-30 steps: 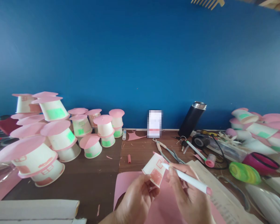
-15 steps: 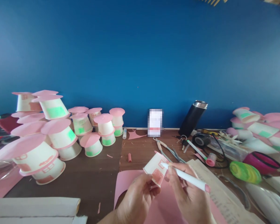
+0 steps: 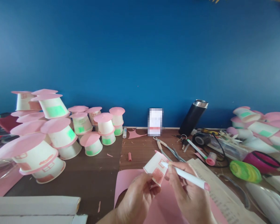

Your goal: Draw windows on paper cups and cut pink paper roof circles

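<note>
My left hand (image 3: 140,194) is closed on the rim of a small white paper cup (image 3: 151,165), which it holds tilted. A reddish filled door shape and a window outline show on the cup's side. In my right hand (image 3: 189,189) is a white marker (image 3: 189,175) with a pink end, gripped like a pen. The marker's tip meets the cup at the window outline. Under both hands lies a sheet of pink paper (image 3: 126,180). Ahead of the cup a small pink marker cap (image 3: 129,156) rests on the table.
Paper-cup houses with pink roofs (image 3: 58,124) stand stacked at left, with more piled (image 3: 266,127) at right. A black flask (image 3: 193,118), pliers (image 3: 164,149), keys (image 3: 184,144) and a green marker (image 3: 197,149) lie beyond my hands. A blurred-out upright card (image 3: 155,122) leans on the blue wall.
Almost nothing differs. The view has shifted very slightly, while both hands keep the cup and the marker in nearly the same pose.
</note>
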The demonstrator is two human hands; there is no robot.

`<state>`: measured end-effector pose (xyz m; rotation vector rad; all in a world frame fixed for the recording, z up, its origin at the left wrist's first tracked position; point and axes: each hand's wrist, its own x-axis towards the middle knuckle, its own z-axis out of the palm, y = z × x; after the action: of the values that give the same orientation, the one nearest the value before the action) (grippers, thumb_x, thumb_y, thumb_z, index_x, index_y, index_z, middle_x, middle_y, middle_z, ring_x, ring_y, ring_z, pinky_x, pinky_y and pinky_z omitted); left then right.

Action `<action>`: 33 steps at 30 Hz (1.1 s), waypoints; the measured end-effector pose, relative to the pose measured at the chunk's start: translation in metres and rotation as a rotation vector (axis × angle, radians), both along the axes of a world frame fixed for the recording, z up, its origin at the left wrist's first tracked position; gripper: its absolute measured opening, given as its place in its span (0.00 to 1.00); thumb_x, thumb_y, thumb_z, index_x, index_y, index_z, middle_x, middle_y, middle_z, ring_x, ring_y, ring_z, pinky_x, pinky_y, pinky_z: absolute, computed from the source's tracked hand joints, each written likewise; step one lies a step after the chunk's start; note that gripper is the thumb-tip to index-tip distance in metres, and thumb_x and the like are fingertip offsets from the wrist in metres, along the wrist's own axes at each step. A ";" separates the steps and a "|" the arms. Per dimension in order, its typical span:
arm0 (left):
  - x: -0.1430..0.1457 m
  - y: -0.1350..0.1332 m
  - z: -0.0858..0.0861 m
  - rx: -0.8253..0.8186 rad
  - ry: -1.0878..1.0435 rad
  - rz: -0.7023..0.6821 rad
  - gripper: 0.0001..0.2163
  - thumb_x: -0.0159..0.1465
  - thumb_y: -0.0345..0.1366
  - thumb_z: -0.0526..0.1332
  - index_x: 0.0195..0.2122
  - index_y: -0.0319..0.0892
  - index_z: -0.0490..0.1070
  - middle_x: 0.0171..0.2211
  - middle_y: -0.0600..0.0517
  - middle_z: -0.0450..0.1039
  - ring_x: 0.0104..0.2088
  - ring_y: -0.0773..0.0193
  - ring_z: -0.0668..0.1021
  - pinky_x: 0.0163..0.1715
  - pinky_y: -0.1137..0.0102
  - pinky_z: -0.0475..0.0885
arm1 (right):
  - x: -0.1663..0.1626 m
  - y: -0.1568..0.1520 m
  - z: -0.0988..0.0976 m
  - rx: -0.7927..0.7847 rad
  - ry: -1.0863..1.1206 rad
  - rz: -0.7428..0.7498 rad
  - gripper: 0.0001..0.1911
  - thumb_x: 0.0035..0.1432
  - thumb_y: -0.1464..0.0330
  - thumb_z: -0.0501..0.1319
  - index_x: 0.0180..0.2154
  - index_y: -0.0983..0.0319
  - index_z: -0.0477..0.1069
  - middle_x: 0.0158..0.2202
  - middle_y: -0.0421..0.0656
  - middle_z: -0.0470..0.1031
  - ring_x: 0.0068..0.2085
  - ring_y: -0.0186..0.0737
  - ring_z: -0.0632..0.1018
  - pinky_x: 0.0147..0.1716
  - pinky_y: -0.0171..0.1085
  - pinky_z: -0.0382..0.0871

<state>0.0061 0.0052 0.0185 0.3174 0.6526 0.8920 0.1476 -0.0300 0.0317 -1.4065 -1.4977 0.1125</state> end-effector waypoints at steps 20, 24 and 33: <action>0.000 -0.001 -0.001 -0.008 -0.044 -0.008 0.08 0.57 0.34 0.64 0.36 0.35 0.75 0.37 0.43 0.74 0.37 0.59 0.71 0.38 0.66 0.66 | 0.000 -0.001 -0.001 0.011 0.001 0.016 0.05 0.65 0.66 0.57 0.42 0.57 0.70 0.35 0.44 0.79 0.35 0.41 0.82 0.30 0.32 0.76; 0.000 0.000 -0.001 -0.015 -0.060 -0.003 0.07 0.59 0.32 0.62 0.36 0.35 0.74 0.37 0.43 0.74 0.36 0.60 0.71 0.38 0.66 0.66 | 0.001 -0.001 -0.002 0.000 0.012 0.018 0.05 0.65 0.66 0.57 0.42 0.57 0.70 0.35 0.44 0.79 0.35 0.41 0.82 0.30 0.33 0.76; 0.000 0.001 -0.001 -0.058 -0.072 0.013 0.05 0.62 0.30 0.58 0.34 0.36 0.73 0.36 0.44 0.74 0.35 0.61 0.71 0.37 0.66 0.67 | 0.001 0.001 -0.002 -0.001 -0.010 0.003 0.06 0.65 0.66 0.57 0.42 0.57 0.71 0.34 0.44 0.79 0.35 0.41 0.82 0.30 0.33 0.76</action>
<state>0.0064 0.0061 0.0173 0.2289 0.6136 0.8915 0.1488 -0.0294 0.0298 -1.4077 -1.5084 0.1077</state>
